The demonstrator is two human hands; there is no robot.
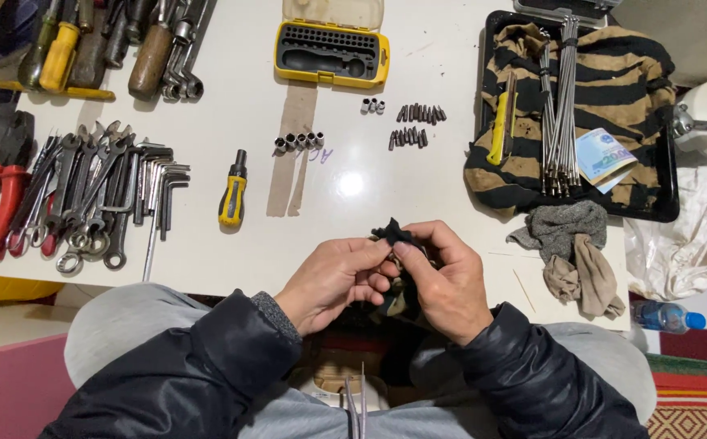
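Both my hands grip one dark cloth.
My left hand (333, 280) and right hand (443, 284) fingers pinch the dark cloth (391, 234) between them, above the table (345, 203) edge.

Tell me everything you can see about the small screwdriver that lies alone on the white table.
The small screwdriver is stubby, with a yellow and black handle that looks like plastic and rubber, and a short dark neck pointing away from the person. It lies flat on the white table, nearly upright in the picture, between the hex keys and a strip of brown tape. Nothing touches it.
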